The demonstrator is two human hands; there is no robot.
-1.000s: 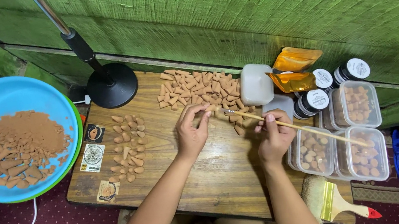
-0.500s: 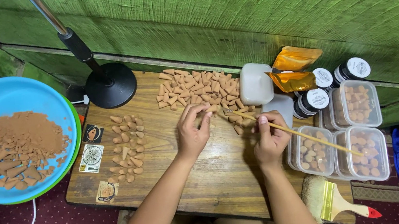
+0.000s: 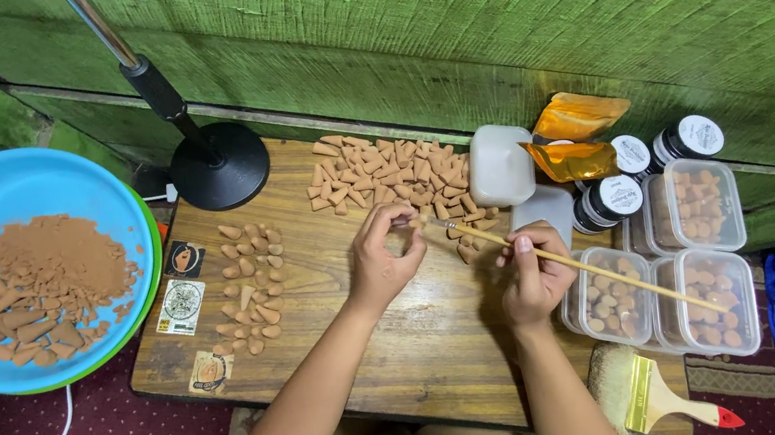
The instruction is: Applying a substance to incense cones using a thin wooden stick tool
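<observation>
My left hand pinches a small tan clay cone above the wooden board. My right hand grips a thin wooden stick, its tip pointing at the cone in my left fingers. A large pile of tan cones lies at the board's far edge, just beyond both hands. A looser group of cones lies on the board's left part.
A blue bowl with brown powder and broken pieces sits at left. A black lamp base stands behind the board. Clear tubs of cones, black jars, a white container and orange pouches are at right. A paintbrush lies near.
Both hands have shifted slightly toward me and rightward, away from the cone pile. The stick's tip now meets the cone held in my left fingers.
</observation>
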